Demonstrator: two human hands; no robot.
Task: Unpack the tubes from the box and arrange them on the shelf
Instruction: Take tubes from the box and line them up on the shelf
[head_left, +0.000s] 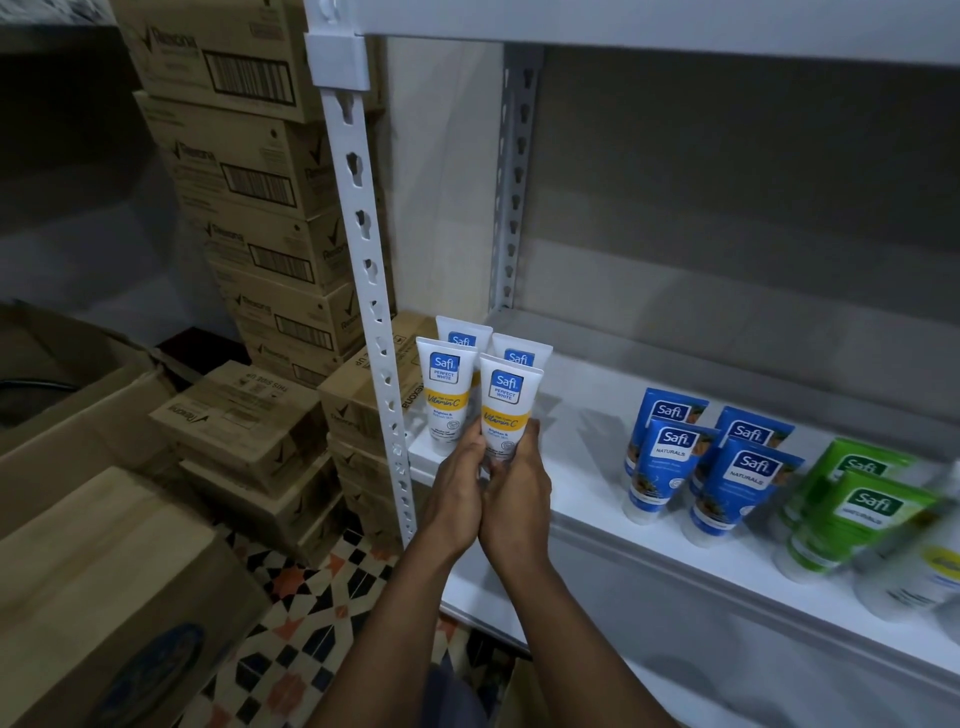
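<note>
White tube (508, 410): position and hand state

Reference point: the slotted upright post (363, 234) at the front left corner of the shelf (597, 504).

Position. The item is upright, label toward the camera, just right of the post and at the front edge of the shelf board. Its cap end is hidden behind the hands, so it cannot be told whether it rests on the board.

Left hand (456, 493). Fingers are curled round the lower left side of the item.

Right hand (519, 499). Thumb and fingers are wrapped round the lower right side. The two hands touch each other below the label.

Adjacent stock. Three matching tubes (445, 389) stand upright on the shelf: one just beside the post, two in a row behind. Well to the right of the post stand four blue tubes (670, 462), and beyond them green tubes (862, 514), blurred at the frame edge.

Surroundings. Left of the post, printed cartons (249, 171) are stacked high. Further left and lower sits a large cardboard box (104, 571). Patterned floor tiles (311, 597) show below the post.
</note>
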